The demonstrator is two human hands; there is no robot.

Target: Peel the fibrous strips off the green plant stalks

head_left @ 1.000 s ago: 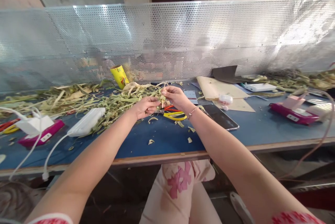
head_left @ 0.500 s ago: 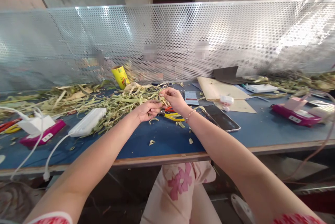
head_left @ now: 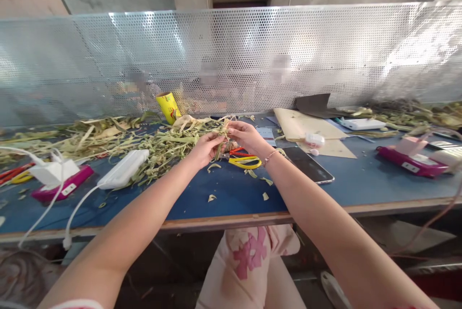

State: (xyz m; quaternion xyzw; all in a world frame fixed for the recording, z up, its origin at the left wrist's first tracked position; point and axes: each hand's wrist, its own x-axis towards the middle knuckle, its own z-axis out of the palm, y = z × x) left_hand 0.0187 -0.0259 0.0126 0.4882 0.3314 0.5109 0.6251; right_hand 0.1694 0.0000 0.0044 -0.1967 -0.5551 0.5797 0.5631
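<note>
My left hand (head_left: 206, 149) and my right hand (head_left: 247, 135) meet at the right end of a heap of dried plant stems and leaves (head_left: 169, 143). Both are closed, fingertips pinching a dried plant stem (head_left: 220, 149) between them. Its lower end hangs below my left fingers; the upper part blends into the heap. Just under my right hand lies a tool with red and yellow handles (head_left: 245, 161), its working end partly hidden. A black-screened phone (head_left: 308, 164) rests right of my right wrist.
A white power bank (head_left: 124, 169) and a magenta power strip (head_left: 63, 184) with cables are at left; another magenta strip (head_left: 411, 160) is at right. A yellow tube (head_left: 168, 108) stands before the perforated metal screen (head_left: 325, 58). Brown paper (head_left: 306, 126) lies behind the phone.
My left hand has moved up slightly and turned, and my right fingers have stretched out more. The stem now shows below my left fingers, and more of the yellow handles is uncovered.
</note>
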